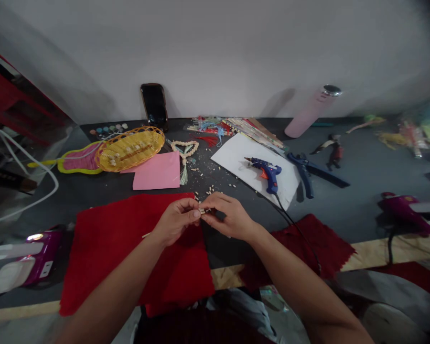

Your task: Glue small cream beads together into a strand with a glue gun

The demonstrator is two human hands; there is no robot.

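My left hand (176, 220) pinches small pale stick pieces (202, 211) between thumb and fingertips, over the right edge of the red cloth (111, 234). Opposite it, my right hand (228, 216) closes its fingertips on the same little pieces. The two hands meet there, and the fingers partly hide what they hold. Cut bits of the same pale material (209, 189) lie scattered on the dark table just beyond my fingers. Farther back rests a heart-shaped bead string (191, 152) with a pale green tassel (184, 176).
A blue glue gun (270, 173) lies on white paper (232, 155), its cord trailing toward me. Beside it are dark blue cutters (320, 173). Pink paper (157, 173) and a yellow basket (132, 150) are left. A phone (154, 102) and pink bottle (310, 112) stand behind.
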